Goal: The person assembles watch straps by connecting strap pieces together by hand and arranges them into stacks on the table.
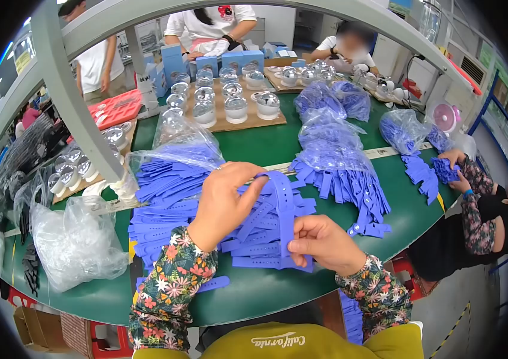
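Observation:
A blue-purple perforated strap [285,209] is stretched in a curve between my two hands. My left hand [227,200] pinches its upper end between thumb and fingers. Lower down and to the right, my right hand [320,242] has its fingers closed on the strap's other end. Beneath and behind the hands lies a spread pile of similar straps [161,224] on the green table [272,293]. Another heap of straps [361,191] spills out of a clear plastic bag [328,134] to the right of the pile.
Clear domed items with white bases [236,110] stand on cardboard at the back. A stuffed plastic bag [77,242] lies at the left. A metal frame post [77,90] rises at the left. At the right, a co-worker's hands [454,167] hold straps; other people are behind the table.

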Tool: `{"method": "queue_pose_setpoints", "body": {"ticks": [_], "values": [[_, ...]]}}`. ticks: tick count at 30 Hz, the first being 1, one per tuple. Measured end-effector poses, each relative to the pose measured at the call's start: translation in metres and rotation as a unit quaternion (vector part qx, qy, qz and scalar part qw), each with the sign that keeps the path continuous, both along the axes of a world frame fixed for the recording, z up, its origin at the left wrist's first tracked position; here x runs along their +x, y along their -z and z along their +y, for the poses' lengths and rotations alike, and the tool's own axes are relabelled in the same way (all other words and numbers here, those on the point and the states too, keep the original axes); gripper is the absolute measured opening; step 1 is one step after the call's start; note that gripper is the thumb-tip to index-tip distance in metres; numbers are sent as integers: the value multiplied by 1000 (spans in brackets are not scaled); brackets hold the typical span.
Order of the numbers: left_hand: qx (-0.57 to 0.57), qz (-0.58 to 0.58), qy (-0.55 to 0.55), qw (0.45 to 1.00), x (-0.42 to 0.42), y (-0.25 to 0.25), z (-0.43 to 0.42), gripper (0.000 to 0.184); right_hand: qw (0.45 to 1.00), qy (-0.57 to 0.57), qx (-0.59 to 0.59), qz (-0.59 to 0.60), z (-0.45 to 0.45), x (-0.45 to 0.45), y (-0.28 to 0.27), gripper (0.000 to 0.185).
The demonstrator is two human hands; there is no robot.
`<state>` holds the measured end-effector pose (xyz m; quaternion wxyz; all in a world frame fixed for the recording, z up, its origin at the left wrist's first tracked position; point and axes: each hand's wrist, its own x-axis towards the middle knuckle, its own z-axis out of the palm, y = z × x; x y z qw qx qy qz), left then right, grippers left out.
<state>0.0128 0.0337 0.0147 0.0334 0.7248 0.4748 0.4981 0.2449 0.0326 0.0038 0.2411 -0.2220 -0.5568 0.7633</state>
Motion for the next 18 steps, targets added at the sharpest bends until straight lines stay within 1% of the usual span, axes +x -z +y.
{"method": "queue_pose_setpoints", "body": {"ticks": [1, 3, 8, 10, 13, 18], "values": [[-2, -1, 3, 1000, 1, 0, 1, 18, 1000, 4, 8, -9, -3, 1, -2, 10], [51, 13, -15, 999, 3, 1, 4, 13, 999, 28, 12, -9, -8, 6, -8, 8], [48, 4, -6, 999, 6, 6, 4, 13, 994, 89, 56, 15, -13, 15, -11, 8], [50, 1, 1, 999, 9, 6, 3, 12, 990, 106, 72, 59, -13, 15, -6, 10], [46, -2, 8, 999, 11, 7, 3, 12, 983, 139, 111, 55, -16, 9, -4, 10], [32, -17, 11, 999, 11, 8, 2, 11, 979, 160, 111, 66, -18, 5, -3, 10]]}}
